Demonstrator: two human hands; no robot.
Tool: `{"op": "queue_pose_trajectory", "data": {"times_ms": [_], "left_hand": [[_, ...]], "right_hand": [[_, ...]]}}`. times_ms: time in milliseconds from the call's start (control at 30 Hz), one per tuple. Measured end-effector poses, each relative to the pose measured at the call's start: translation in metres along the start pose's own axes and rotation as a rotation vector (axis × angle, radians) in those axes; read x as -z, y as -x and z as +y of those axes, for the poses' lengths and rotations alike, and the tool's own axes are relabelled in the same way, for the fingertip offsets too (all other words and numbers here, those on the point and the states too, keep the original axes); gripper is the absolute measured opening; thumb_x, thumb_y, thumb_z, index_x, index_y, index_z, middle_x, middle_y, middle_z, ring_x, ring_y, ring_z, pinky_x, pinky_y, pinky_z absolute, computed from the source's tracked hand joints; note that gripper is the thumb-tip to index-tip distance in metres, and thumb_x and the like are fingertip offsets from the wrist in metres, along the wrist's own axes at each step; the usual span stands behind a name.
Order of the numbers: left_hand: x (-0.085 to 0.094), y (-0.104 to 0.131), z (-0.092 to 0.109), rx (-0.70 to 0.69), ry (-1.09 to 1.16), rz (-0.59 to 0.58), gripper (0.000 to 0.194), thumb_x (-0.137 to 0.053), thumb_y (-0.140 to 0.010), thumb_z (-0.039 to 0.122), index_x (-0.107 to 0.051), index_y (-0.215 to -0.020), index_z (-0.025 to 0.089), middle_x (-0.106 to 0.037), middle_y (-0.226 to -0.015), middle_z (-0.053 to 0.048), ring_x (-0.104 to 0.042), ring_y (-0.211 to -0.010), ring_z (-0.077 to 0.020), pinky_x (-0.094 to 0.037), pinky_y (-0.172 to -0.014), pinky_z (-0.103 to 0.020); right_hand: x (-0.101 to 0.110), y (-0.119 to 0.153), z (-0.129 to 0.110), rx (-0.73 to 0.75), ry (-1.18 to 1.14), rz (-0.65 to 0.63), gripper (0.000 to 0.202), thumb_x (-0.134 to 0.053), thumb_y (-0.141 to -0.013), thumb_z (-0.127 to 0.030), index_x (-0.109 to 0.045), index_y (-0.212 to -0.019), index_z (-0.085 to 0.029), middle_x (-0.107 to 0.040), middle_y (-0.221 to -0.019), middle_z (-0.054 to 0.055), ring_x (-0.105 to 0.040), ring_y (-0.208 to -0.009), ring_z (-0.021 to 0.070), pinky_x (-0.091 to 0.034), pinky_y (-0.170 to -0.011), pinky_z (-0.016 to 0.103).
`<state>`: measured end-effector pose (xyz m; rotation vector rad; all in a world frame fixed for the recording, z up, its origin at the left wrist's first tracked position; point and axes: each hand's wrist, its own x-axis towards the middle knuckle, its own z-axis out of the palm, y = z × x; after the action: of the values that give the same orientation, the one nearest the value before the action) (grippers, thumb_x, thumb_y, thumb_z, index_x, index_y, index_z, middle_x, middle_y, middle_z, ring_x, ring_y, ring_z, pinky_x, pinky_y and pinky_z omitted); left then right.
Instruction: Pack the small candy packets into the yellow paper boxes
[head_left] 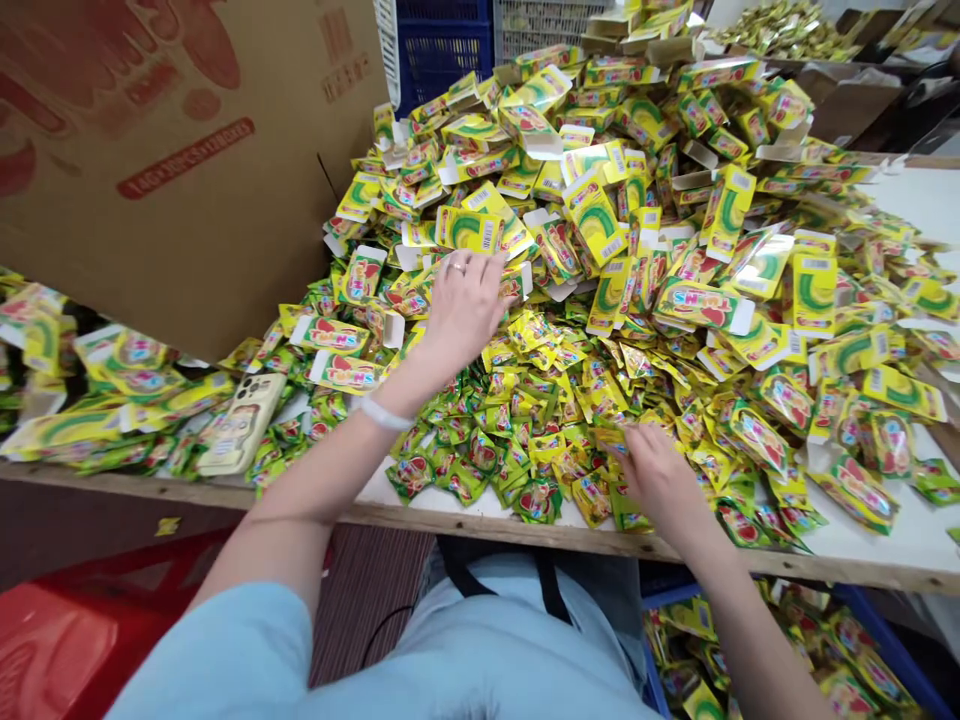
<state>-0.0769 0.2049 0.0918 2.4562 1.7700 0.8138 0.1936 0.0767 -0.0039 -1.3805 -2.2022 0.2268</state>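
My left hand (pixel 466 305) reaches over the pile of small cartons, its fingers bent and the thumb apart. Just beyond its fingertips lies a yellow carton (pixel 469 230) with a green banana-like print; I cannot tell whether they touch. Lower right, my right hand (pixel 660 475) pinches the edge of a small yellow sachet (pixel 611 438) between thumb and fingers. Around and below the hands is a spread of green sachets (pixel 484 452) and yellow sachets (pixel 592 490) with fruit prints. Several green-and-red cartons (pixel 341 372) lie left of my left hand, some with white flaps out.
A big brown cardboard box (pixel 225 240) leans over the table at the left. A phone in a cream case (pixel 241 425) lies among sachets. Under the table edge (pixel 525 530) stands a blue crate (pixel 654 670) of packets; a red stool (pixel 67 640) is at lower left.
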Motion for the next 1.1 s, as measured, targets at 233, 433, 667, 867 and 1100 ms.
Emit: {"op": "queue_pose_trajectory", "data": {"times_ms": [233, 433, 667, 867, 1100], "left_hand": [[-0.003, -0.023, -0.008, 0.021, -0.004, -0.076, 0.033, -0.069, -0.080, 0.013, -0.054, -0.109, 0.010, -0.056, -0.120, -0.020, -0.049, -0.124, -0.0407, -0.035, -0.106, -0.056], [-0.010, 0.059, 0.052, 0.069, 1.107, -0.583, 0.037, -0.066, -0.084, 0.028, -0.045, -0.114, 0.021, -0.065, -0.105, -0.009, -0.065, -0.095, -0.0217, -0.054, -0.085, -0.037], [-0.028, 0.105, 0.096, 0.297, 1.544, -0.883, 0.050, -0.078, -0.068, 0.058, -0.056, -0.092, 0.020, -0.061, -0.079, -0.002, -0.059, -0.069, -0.0165, -0.054, -0.067, -0.034], [-0.027, 0.108, 0.090, 0.253, 1.350, -0.792, 0.042, -0.075, -0.075, 0.048, -0.058, -0.098, 0.018, -0.064, -0.085, -0.003, -0.061, -0.076, -0.0186, -0.054, -0.074, -0.034], [-0.035, 0.117, 0.088, 0.019, 1.042, -0.799, 0.042, -0.065, -0.085, 0.033, -0.056, -0.123, 0.019, -0.066, -0.116, -0.009, -0.063, -0.104, -0.0246, -0.050, -0.093, -0.037]], "right_hand": [[0.018, 0.009, 0.007, -0.090, -0.264, 0.198, 0.017, -0.057, -0.094, -0.027, -0.062, -0.108, -0.019, -0.068, -0.098, 0.010, -0.067, -0.089, 0.0225, -0.057, -0.078, 0.036], [0.057, -0.006, -0.027, -0.195, -0.723, 0.554, 0.032, -0.072, -0.084, -0.022, -0.061, -0.113, -0.024, -0.068, -0.096, 0.004, -0.069, -0.078, 0.0183, -0.057, -0.064, 0.029], [0.055, -0.027, -0.039, 0.120, -0.447, 0.509, 0.021, -0.068, -0.083, -0.013, -0.064, -0.101, -0.025, -0.068, -0.097, 0.007, -0.067, -0.090, 0.0230, -0.058, -0.076, 0.038], [0.080, -0.012, -0.034, 0.132, -0.271, 0.130, 0.023, -0.061, -0.090, -0.013, -0.065, -0.110, -0.024, -0.069, -0.102, 0.008, -0.068, -0.090, 0.0202, -0.057, -0.072, 0.029], [0.099, -0.018, -0.034, 0.087, -0.201, -0.339, 0.021, -0.052, -0.095, -0.019, -0.070, -0.104, -0.022, -0.066, -0.089, 0.007, -0.066, -0.077, 0.0188, -0.055, -0.067, 0.028]]}}
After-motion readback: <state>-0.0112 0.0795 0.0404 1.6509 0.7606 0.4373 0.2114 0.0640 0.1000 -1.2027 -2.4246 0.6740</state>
